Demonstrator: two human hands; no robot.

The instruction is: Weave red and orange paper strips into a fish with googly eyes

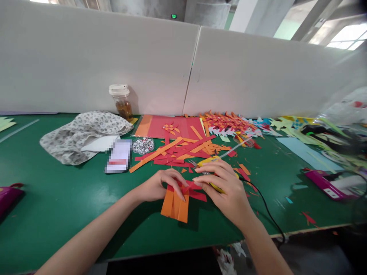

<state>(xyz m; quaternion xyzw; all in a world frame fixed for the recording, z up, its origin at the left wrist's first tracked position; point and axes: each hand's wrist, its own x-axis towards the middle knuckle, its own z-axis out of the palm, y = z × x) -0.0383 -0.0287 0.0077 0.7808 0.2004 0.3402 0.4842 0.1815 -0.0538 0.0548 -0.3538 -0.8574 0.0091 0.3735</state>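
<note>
Near the worktop's (129,225) front edge, between both hands: one folded paper piece. Orange strips (174,208), long axis running from the left fingers toward the wearer; red strips (198,196), crosswise, pointing right, ends nearest the right hand. Left hand (169,184): grip pinching the piece at the orange-red crossing. Right hand (228,189): thumb and forefinger pressed together on red paper, upper right of the crossing. Yellow tool (209,160), partly hidden: against the right hand; whether held, cannot tell. Black cord (265,204): right of that hand. Beyond: loose paper strips (172,151), heaped; bagged googly eyes (143,145); phone (119,154), left; woven paper fish (223,123), farther right.
</note>
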